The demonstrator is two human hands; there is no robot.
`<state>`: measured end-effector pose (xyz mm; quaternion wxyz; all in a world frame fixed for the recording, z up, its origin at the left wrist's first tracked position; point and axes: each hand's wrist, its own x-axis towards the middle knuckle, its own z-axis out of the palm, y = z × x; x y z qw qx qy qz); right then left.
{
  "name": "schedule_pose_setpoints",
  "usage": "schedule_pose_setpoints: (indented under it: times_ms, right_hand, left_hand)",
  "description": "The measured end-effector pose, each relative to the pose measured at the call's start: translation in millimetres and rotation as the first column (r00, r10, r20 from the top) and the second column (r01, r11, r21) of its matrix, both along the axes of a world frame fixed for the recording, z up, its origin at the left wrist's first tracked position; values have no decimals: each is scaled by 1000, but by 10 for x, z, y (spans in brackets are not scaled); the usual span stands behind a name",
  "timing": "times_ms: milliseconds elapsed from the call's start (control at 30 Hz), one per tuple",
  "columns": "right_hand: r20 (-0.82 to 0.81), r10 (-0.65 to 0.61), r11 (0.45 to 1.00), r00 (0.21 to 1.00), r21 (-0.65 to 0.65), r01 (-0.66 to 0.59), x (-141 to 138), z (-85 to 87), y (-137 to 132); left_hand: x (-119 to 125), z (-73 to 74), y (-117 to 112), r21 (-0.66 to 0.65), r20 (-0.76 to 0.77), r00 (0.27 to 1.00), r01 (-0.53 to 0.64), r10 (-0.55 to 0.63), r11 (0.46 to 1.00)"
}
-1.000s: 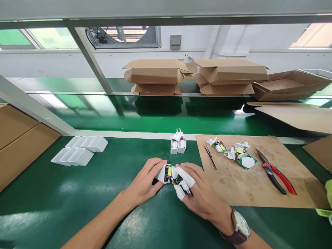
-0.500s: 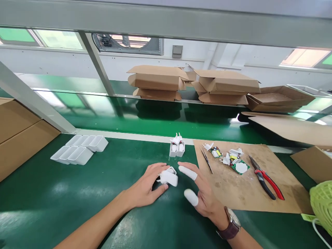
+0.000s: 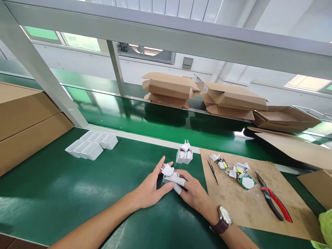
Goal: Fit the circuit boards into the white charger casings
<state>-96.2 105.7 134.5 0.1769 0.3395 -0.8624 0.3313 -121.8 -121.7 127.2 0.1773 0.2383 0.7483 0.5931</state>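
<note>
A white plug charger (image 3: 168, 170) with an open casing and two pins lies low over the green bench between my hands. My left hand (image 3: 151, 188) steadies its left side, thumb in front and fingers behind. My right hand (image 3: 195, 195), with white finger cots on thumb and index finger, grips the casing's right end, partly hiding it. Just beyond stands a pair of white casings (image 3: 184, 157) with plug parts in them. Several empty white casings (image 3: 90, 147) stand in rows on the left.
On a brown board (image 3: 220, 211) at the right lie tweezers (image 3: 213, 171), circuit boards with plug parts (image 3: 243, 176) and red-and-black pliers (image 3: 273, 199). Cardboard boxes (image 3: 171, 88) rest on the green surface beyond the bench. A large carton (image 3: 31, 114) stands at left.
My right hand has come in from the right and closed on the charger. The plug part now sits at the casing's upper left. The camera view has tilted and shifted.
</note>
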Motion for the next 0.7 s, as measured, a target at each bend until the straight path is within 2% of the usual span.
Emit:
schedule_pose_setpoints:
  times_ms: [100,233,433,533,600,700]
  right_hand:
    - [-60,-39,998,997,-51,36,34,-59,-18]
    - [-31,-90,992,995,-92,87,136,4,3]
    - [51,-15,998,999,-64,18,160,-30,1]
    - [32,-31,996,999,-79,34,154,-36,-34]
    - [15,-53,993,998,-103,54,165,-16,-54]
    - [17,-65,989,998,-133,67,193,0,-68]
  left_hand:
    - [31,-24,4,5,-83,997,-1,1,1000]
    - [101,-22,12,5,-237,972,-9,10,1000]
    - [156,8,46,-30,-335,942,-43,30,999]
    - [136,-19,43,-23,-387,922,-44,32,999]
    - [112,-22,30,7,-466,884,-49,47,999]
    - [71,19,12,60,-644,763,-21,55,998]
